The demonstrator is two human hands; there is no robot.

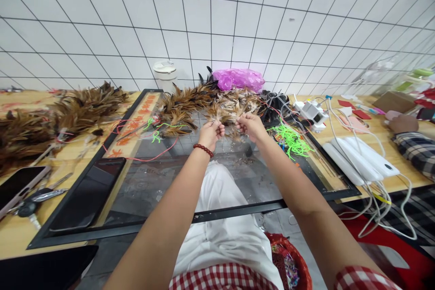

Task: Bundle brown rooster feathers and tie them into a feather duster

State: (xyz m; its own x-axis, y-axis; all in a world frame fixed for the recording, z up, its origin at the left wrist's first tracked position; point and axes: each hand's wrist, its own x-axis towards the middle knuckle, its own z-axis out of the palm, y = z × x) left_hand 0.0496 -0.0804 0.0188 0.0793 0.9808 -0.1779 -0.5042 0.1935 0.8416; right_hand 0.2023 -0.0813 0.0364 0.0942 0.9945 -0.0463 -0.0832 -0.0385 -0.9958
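Note:
Above the glass tabletop [149,190] my two hands are a short way apart. A bead bracelet circles the wrist of my left hand [211,133], whose fingers are pinched on a small light-brown feather [215,112]. The fingers of my right hand [250,126] are closed too, on another pale feather [239,111]. Just beyond them lies a loose pile of tan and white feathers [234,99]. Left of it stretches a brown feather garland [186,102]. Black feathers [277,104] and bright green cords [291,139] lie to the right of my right hand.
A pink plastic bag [238,79] and a white lidded cup [165,74] stand by the wall. Phones [90,192], keys [30,208] and more feather garlands [88,104] lie left. Right are chargers [311,113], white power banks [363,161] and another person's sleeve [414,152].

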